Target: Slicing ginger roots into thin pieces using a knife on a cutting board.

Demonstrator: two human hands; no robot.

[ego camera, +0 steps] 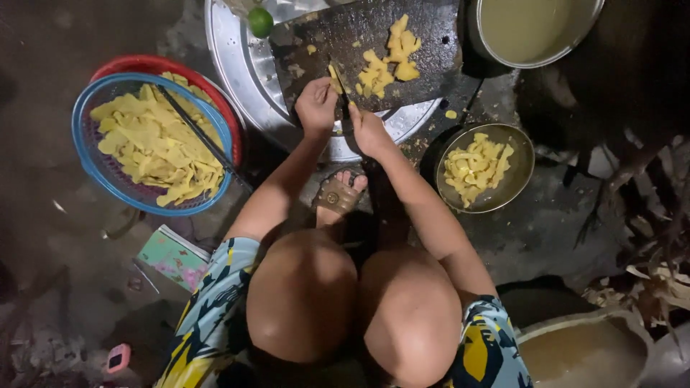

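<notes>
I'm squatting, cutting a yellow strip (333, 76) at the dark board's (424, 68) near edge, upper middle of frame; left hand (317, 105) pinching the strip, right hand (369, 131) wrapped round the knife (343, 93); probably mid-slice; next cut needs fingers back from the blade

On the ground left of the person's knee, just below the baskets: flat rectangular packet or booklet (175, 256), pale green with pink flowery patches, white edge, lying askew. Which of the two, can't tell. No signs or screens seen.
</notes>
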